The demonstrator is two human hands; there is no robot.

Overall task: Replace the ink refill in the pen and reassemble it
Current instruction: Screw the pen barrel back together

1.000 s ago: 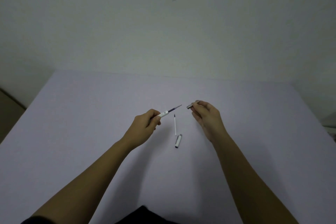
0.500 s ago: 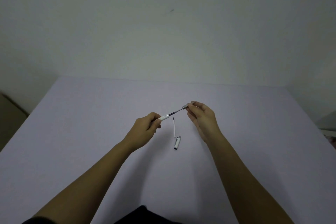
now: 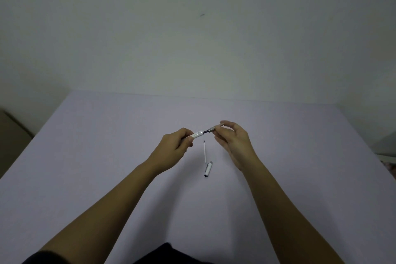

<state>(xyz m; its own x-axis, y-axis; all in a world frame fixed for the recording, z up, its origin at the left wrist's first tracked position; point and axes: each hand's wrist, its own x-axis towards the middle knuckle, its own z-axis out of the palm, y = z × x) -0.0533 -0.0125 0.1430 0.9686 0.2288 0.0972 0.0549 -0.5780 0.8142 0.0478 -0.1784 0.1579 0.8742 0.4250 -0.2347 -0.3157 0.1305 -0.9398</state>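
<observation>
My left hand (image 3: pixel 174 148) grips the white pen barrel (image 3: pixel 198 134), whose open end points right. A short stretch of dark refill (image 3: pixel 206 131) shows between the barrel and the grey metal tip section (image 3: pixel 213 128). My right hand (image 3: pixel 234 142) pinches that tip section, which sits slid over the refill, close to the barrel. On the table below lie a thin white refill (image 3: pixel 204 151), pointing away from me, and the white pen cap (image 3: pixel 208 169) with its metal clip.
The pale lilac table (image 3: pixel 107 156) reaches to a plain wall at the back. A dark garment shows at the bottom edge. A brown surface lies beyond the table's left edge.
My right hand has brought the tip section leftward onto the refill and slid it toward the barrel. Less of the dark refill shows now. The loose refill and cap have not moved on the table.
</observation>
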